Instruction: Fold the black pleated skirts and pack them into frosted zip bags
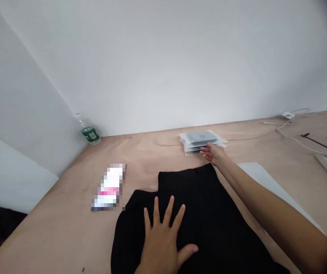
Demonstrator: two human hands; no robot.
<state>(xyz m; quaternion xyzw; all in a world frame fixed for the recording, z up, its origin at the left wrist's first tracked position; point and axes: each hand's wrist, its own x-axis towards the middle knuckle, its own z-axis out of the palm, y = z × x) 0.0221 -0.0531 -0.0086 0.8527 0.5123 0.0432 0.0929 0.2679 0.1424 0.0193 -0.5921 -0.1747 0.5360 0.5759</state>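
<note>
Resting flat, palm down, fingers spread: left hand [161, 238], on a black cloth garment [217, 224], matte, with a stepped far edge. Right hand [214, 153]: extended ahead, well apart from the left, fingers loosely parted at the near side of a stack of frosted plastic packages [200, 137]; contact cannot be told. Room: strip of worktop [52, 228] between garment and stack; broader smooth, wood-grained stretch left of the left hand, reaching a slanting edge. Smartphone [110, 186], slab-shaped, screen pixelated: ahead-left of the left hand. Clear bottle [91, 134], green label: farther beyond, near the wall [152, 68].
</note>
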